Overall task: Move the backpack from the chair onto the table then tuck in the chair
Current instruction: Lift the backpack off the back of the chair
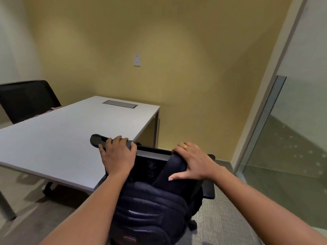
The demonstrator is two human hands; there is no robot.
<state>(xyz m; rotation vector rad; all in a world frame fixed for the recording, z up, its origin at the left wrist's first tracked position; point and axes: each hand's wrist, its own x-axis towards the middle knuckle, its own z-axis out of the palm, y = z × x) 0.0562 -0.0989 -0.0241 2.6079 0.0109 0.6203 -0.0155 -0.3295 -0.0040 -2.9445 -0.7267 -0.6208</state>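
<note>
A dark navy padded backpack [150, 209] sits on the black office chair [152, 153], leaning against its mesh back just below me. My left hand [117, 154] is closed over the chair's black left armrest, which overlaps the edge of the white table [53, 142]. My right hand [191, 161], wearing a gold ring, lies across the backpack's top strap where it meets the chair's grey top rail. Its fingers curl over the edge and the thumb is spread. The chair stands at the table's near right corner.
A second black chair [26, 99] stands at the table's far left side, with something pink on it. A grey cable hatch [120, 104] is set into the tabletop. A glass partition [292, 138] runs along the right, and a yellow wall is behind the table.
</note>
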